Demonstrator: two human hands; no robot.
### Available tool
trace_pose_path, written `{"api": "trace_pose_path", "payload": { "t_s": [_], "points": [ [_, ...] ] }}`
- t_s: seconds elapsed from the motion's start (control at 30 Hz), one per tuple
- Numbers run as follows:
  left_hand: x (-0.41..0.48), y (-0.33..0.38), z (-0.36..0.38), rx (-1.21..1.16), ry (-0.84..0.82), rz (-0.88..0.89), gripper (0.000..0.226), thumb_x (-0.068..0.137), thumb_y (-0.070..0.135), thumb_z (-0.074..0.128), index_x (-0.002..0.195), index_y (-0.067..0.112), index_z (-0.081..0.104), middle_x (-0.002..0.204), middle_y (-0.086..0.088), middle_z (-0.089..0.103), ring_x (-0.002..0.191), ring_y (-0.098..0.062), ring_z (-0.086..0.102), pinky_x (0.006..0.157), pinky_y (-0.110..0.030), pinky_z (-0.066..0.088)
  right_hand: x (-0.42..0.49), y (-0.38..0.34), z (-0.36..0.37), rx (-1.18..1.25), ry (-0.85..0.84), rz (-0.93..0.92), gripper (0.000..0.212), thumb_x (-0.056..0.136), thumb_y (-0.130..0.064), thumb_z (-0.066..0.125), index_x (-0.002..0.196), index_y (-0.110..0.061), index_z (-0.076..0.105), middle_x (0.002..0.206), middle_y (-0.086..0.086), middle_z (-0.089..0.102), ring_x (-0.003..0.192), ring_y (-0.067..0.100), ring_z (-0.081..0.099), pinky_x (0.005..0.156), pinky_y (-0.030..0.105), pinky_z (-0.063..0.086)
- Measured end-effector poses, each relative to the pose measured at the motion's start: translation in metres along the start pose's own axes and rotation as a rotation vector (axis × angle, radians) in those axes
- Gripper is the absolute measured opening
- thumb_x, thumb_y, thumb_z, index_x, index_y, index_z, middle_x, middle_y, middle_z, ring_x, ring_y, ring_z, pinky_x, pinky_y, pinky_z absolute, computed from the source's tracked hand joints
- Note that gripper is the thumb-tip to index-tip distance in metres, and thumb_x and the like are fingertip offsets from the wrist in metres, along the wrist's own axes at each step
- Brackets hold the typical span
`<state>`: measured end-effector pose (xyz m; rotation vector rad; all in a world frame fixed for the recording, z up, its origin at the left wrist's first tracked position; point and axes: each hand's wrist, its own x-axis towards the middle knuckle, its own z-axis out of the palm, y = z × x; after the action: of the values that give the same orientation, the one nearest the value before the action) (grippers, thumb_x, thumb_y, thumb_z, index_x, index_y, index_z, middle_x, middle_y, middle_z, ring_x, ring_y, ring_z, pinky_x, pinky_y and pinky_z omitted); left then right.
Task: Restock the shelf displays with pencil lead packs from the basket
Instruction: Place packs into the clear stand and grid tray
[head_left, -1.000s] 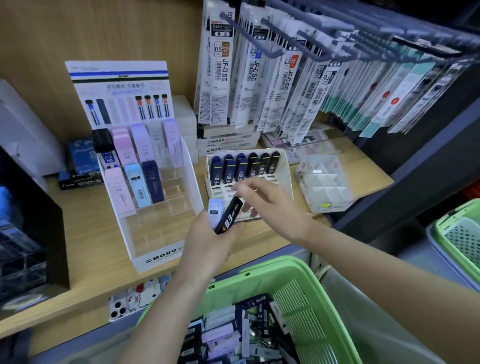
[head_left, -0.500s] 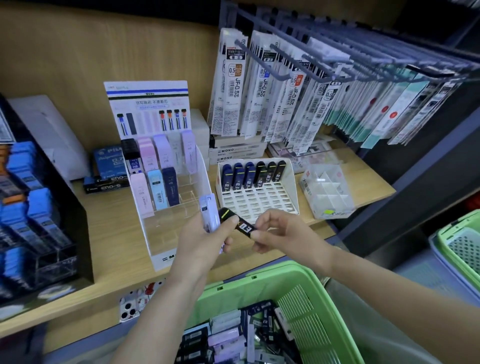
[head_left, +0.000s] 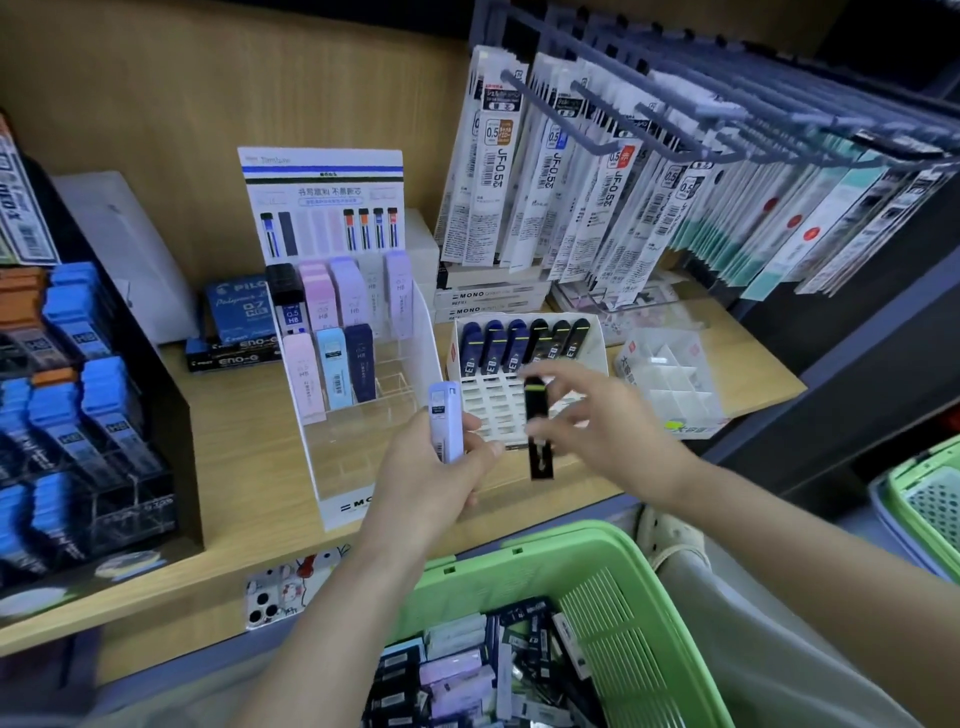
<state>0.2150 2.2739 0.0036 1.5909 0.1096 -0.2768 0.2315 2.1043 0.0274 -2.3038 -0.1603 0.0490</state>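
1. left hand (head_left: 431, 478) grips a lavender lead pack (head_left: 445, 415), held upright, just in front of the front right corner of the clear display (head_left: 343, 488).
2. right hand (head_left: 608, 421) pinches a black lead pack (head_left: 535, 405) near its middle. pack is vertical, green-striped end up. fingers are motion-blurred, so exact contact is unclear.
3. black pack is in the air over the front part of the white slotted tray (head_left: 597, 338), not seated in a slot.
4. the tray's back row (head_left: 519, 348) has six packs: three blue on the left, three black on the right.
5. display sits just left of the tray on the wooden shelf (head_left: 244, 431), with pastel and navy packs standing in its rear tiers.
6. green basket (head_left: 519, 545) is below the shelf edge, between the forearms, with loose packs (head_left: 457, 670) piled inside.
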Motion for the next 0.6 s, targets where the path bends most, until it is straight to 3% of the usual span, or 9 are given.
{"api": "trace_pose_path", "payload": {
  "t_s": [0.1, 0.23, 0.37, 0.5, 0.6],
  "points": [
    [0.001, 0.001, 0.002, -0.011, -0.005, -0.009, 0.013, 0.086, 0.011, 0.067, 0.092, 0.017, 0.057, 0.068, 0.0, 0.054, 0.049, -0.009, 0.046, 0.044, -0.013, 0.041, 0.023, 0.017, -0.018, 0.007, 0.186, 0.075, 0.021, 0.089, -0.019, 0.063, 0.109, -0.026, 0.06, 0.084, -0.004, 0.058, 0.073, 0.015, 0.067, 0.073, 0.048, 0.056],
    [0.004, 0.002, 0.006, -0.013, -0.024, -0.015, 0.015, 0.086, 0.011, 0.066, 0.092, 0.018, 0.055, 0.073, 0.001, 0.054, 0.051, -0.009, 0.047, 0.046, -0.012, 0.043, 0.05, 0.034, -0.031, -0.105, 0.333, 0.102, 0.011, 0.09, -0.023, 0.062, 0.099, -0.021, 0.055, 0.085, -0.003, 0.063, 0.079, 0.01, 0.059, 0.071, 0.027, 0.049],
    [0.008, 0.004, 0.011, -0.017, -0.01, -0.038, 0.012, 0.088, 0.02, 0.064, 0.094, 0.019, 0.054, 0.07, 0.0, 0.052, 0.055, -0.012, 0.048, 0.046, -0.011, 0.042, 0.069, 0.046, -0.027, -0.132, 0.348, 0.118, 0.009, 0.091, -0.015, 0.061, 0.096, -0.015, 0.054, 0.087, 0.003, 0.061, 0.083, 0.019, 0.058, 0.076, 0.029, 0.048],
    [0.009, 0.007, 0.014, -0.057, 0.017, -0.065, 0.01, 0.091, 0.023, 0.057, 0.097, 0.015, 0.056, 0.067, -0.001, 0.049, 0.056, -0.013, 0.046, 0.047, -0.012, 0.041, 0.076, 0.058, -0.022, -0.217, 0.326, 0.113, 0.009, 0.09, -0.009, 0.061, 0.098, -0.008, 0.057, 0.085, 0.004, 0.06, 0.079, 0.016, 0.055, 0.075, 0.03, 0.048],
    [0.01, 0.01, 0.014, -0.094, 0.043, -0.084, 0.011, 0.093, 0.023, 0.054, 0.099, 0.014, 0.057, 0.075, -0.001, 0.051, 0.059, -0.014, 0.048, 0.055, -0.017, 0.043, 0.077, 0.065, -0.025, -0.218, 0.308, 0.119, 0.012, 0.09, -0.007, 0.06, 0.101, -0.006, 0.06, 0.087, 0.004, 0.062, 0.082, 0.016, 0.056, 0.078, 0.027, 0.046]
  ]
}}
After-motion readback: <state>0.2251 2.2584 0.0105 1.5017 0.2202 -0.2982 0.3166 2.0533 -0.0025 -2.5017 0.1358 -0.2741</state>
